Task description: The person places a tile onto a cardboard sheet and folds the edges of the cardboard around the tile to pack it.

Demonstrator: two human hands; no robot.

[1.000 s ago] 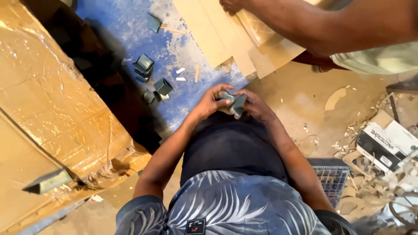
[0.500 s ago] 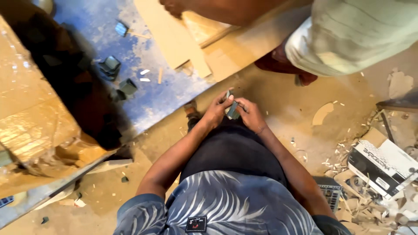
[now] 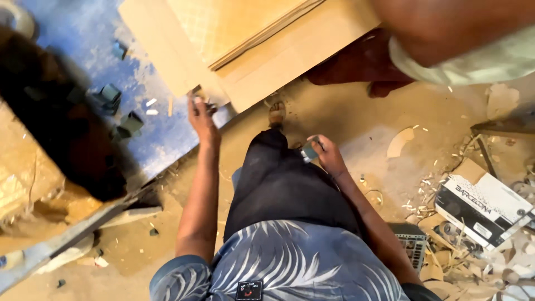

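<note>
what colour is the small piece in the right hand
Dark grey-green; the small piece held in the right hand shows best, and only, in the head view.

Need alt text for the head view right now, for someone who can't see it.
The person's left hand reaches to the corner of stacked plywood boards while the right hand holds a small grey block over the knee. Similar grey blocks lie on the blue surface; a co-worker's arm crosses above.

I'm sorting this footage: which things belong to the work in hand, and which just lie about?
In hand:
left hand on the board stack
right hand holding a small grey block

Lying about:
spare grey blocks
printed carton
wood offcuts
</note>
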